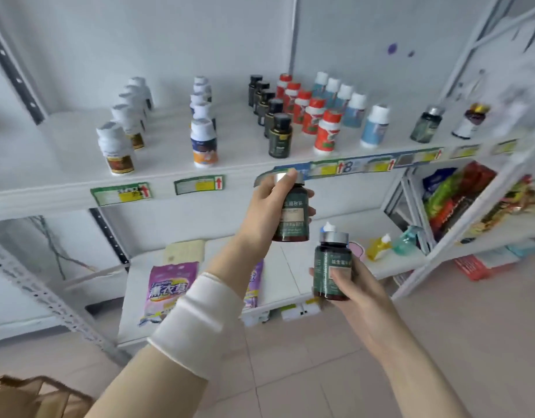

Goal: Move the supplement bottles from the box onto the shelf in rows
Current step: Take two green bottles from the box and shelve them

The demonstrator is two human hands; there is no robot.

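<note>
The left hand (pixel 269 212) grasps a green bottle (pixel 293 218) upright, its fingers wrapped round the side and one fingertip on the silver cap. The right hand (pixel 350 285), lower and just to the right, grips a second bottle (pixel 331 267) of the same kind with its thumb across the label. The two bottles are near each other but apart.

The shelf (pixel 64 164) lies above and beyond the left hand. On it, rows of bottles run front to back:
- a dark row (pixel 279 137) straight above that hand
- a red row (pixel 326 134) and a blue row (pixel 374 126) to its right
- an orange-labelled row (pixel 203 140) and a white row (pixel 115 149) to its left

Up and right of the right hand, a lone green bottle (pixel 426 123) stands beside a brown bottle (pixel 469 120). The box (pixel 25 396) sits far down-left of both hands. A purple bag (pixel 169 288) lies on the lower shelf, left of the left forearm.
</note>
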